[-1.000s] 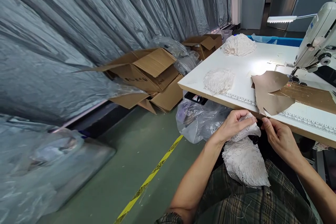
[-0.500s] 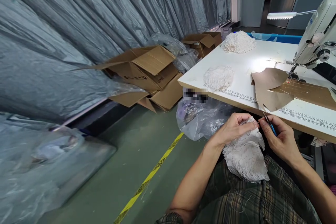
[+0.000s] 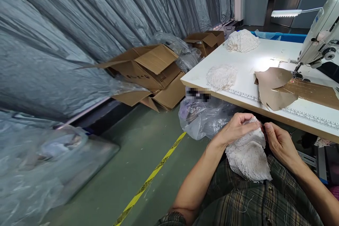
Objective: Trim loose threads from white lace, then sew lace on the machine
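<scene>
A piece of white lace fabric [image 3: 247, 155] lies on my lap over plaid cloth. My left hand [image 3: 235, 127] grips its top edge with the fingers curled round it. My right hand [image 3: 278, 141] is closed in a pinch right at that same top edge, touching the lace; what it pinches is too small to make out. Both hands sit just below the front edge of the white sewing table [image 3: 246, 88].
On the table lie two lace piles [image 3: 221, 76] [image 3: 242, 40], brown paper patterns [image 3: 274, 88] and a white sewing machine [image 3: 321, 35] with a lamp. Plastic bags [image 3: 203, 116] hang below. Open cardboard boxes [image 3: 148, 67] stand along grey plastic sheeting. A yellow line [image 3: 150, 180] marks the green floor.
The small blue-handled tool seen in my right hand half a second ago no longer shows. My right hand has closed in on the lace's top edge. My left hand has barely moved.
</scene>
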The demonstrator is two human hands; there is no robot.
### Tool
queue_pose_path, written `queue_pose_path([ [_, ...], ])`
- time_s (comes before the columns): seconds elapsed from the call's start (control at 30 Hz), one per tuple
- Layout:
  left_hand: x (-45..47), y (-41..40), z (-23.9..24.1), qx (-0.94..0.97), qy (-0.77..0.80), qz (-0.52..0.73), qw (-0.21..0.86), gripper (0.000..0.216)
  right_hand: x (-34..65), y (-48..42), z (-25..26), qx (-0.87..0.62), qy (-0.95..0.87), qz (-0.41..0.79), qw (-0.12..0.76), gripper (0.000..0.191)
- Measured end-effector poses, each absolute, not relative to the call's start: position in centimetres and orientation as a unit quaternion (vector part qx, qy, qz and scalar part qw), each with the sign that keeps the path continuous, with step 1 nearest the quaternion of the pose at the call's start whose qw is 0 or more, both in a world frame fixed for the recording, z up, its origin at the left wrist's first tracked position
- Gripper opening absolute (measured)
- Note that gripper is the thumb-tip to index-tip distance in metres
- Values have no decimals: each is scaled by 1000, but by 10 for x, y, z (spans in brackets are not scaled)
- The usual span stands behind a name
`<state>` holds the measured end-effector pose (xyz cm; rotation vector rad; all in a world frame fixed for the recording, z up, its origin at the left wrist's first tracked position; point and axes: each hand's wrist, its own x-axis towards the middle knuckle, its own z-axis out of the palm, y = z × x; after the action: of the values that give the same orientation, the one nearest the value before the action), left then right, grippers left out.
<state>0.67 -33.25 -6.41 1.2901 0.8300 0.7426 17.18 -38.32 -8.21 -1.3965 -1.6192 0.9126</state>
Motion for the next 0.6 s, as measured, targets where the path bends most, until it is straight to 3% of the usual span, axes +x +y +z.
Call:
queue_pose_path([
  [0.23, 6, -333, -68, 591, 367, 322, 642, 31, 173, -386, -90, -529, -597, 413, 439, 52],
  [0.4, 0, -346, -72, 601, 385, 301, 632, 34, 175, -406, -94, -495, -608, 503, 364, 41],
  [0.53, -3, -365, -90, 672, 443, 286, 520, 28, 178, -419, -105, -507, -640, 494, 301, 34],
  [0.6, -4, -374, -102, 713, 479, 270, 435, 38, 182, -422, -112, -538, -658, 460, 258, 31],
])
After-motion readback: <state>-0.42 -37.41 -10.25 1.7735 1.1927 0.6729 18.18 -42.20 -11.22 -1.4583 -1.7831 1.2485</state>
